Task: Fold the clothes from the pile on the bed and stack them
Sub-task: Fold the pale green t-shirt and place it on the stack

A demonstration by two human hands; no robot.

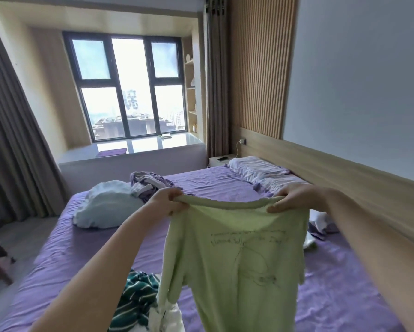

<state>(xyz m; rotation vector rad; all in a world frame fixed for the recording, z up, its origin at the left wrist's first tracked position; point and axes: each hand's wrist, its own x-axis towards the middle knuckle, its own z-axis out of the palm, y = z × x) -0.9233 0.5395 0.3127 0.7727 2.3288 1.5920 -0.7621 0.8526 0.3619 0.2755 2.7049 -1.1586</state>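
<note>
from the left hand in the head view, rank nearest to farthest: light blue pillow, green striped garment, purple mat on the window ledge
1. Light blue pillow: just left of the left hand, on the bed.
2. Green striped garment: below the hand, near the camera.
3. Purple mat: far back on the window ledge.

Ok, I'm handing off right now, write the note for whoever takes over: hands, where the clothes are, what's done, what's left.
Left hand and right hand each grip a top corner of the pale green T-shirt, held up unfolded above the purple bed.
Unfolded clothes: green striped garment with white pieces at the near edge, a heap mid-bed, more at the right.
Done: no folded stack in view.
Left: lay the shirt down, fold it, then the rest, and stack.
</note>
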